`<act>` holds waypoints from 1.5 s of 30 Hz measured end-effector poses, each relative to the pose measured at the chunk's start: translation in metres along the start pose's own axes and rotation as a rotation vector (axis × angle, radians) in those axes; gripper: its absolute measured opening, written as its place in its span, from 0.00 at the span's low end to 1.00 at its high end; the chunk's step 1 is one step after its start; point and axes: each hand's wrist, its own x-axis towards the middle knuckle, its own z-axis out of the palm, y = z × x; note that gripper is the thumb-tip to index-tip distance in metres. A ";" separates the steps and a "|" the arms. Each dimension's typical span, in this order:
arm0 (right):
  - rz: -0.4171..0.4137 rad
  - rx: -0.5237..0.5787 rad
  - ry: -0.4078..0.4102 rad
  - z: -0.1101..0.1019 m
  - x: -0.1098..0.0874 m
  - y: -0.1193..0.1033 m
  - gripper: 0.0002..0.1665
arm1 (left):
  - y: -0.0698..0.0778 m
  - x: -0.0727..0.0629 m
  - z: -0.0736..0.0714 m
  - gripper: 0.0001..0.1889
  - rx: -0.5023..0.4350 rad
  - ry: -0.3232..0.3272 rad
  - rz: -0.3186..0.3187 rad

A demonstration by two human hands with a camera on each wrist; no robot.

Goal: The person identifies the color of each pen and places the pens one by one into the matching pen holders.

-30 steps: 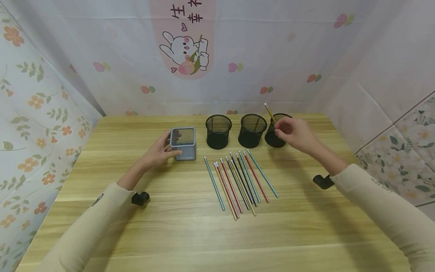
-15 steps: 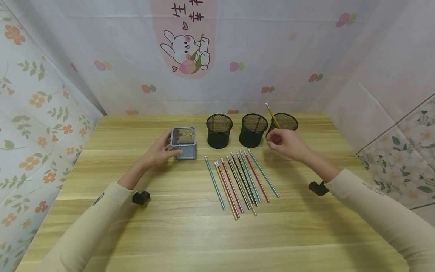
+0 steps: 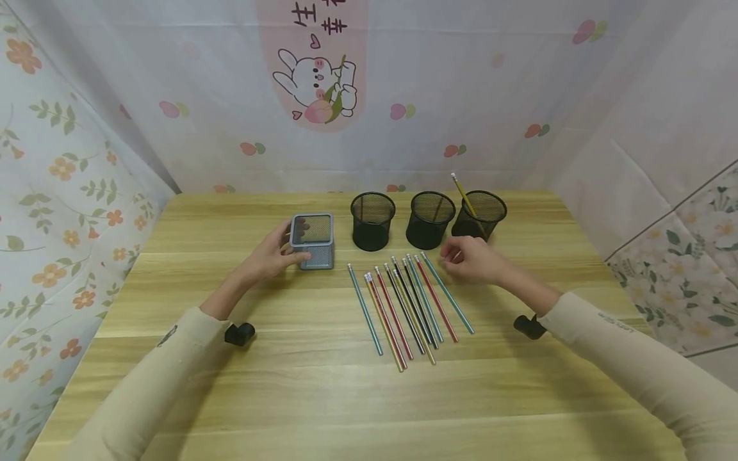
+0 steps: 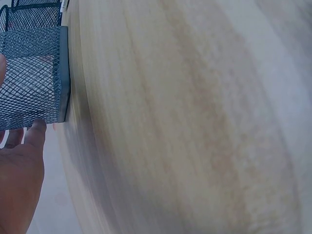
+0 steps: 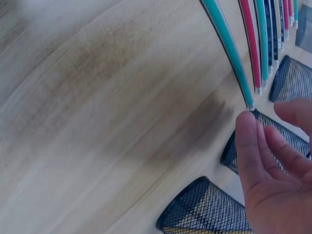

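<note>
My left hand [image 3: 266, 259] holds a silver-grey square mesh pencil holder [image 3: 318, 257]. The thumb lies across its front while other fingers show through the mesh behind. Above the table, my right hand [image 3: 474, 259] has loosely bent fingers with nothing between them. In the right wrist view its fingertips are close to the eraser end of a teal pencil [image 5: 229, 46]; contact cannot be told. A yellow pencil [image 3: 463, 194] leans, eraser up, in the rightmost black mesh cup [image 3: 490, 214]. Several more pencils [image 3: 398, 307], red, black, gold and teal, lie side by side in front of the cups.
Two more round black mesh cups, the left one [image 3: 371, 234] and the middle one [image 3: 426, 232], stand in a row with the rightmost. The wooden table [image 3: 323, 410] ends at a printed curtain [image 3: 426, 83] behind and at the sides.
My right hand has let go of the yellow pencil, which now rests in the rightmost cup, and has moved down and left toward the teal pencil. My left hand has stayed on the holder.
</note>
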 end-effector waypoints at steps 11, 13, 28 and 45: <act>0.007 -0.016 -0.053 0.012 0.006 -0.006 0.05 | 0.001 0.000 0.000 0.39 0.001 0.001 0.004; 0.010 -0.017 -0.059 0.014 0.007 -0.007 0.06 | 0.000 0.000 0.000 0.38 -0.003 0.000 0.010; 0.030 -0.065 -0.061 0.023 0.007 -0.007 0.11 | -0.001 0.001 -0.001 0.38 -0.009 -0.006 0.005; 0.084 -0.113 -0.095 0.026 0.008 -0.010 0.07 | -0.002 0.001 -0.001 0.38 -0.002 -0.002 0.014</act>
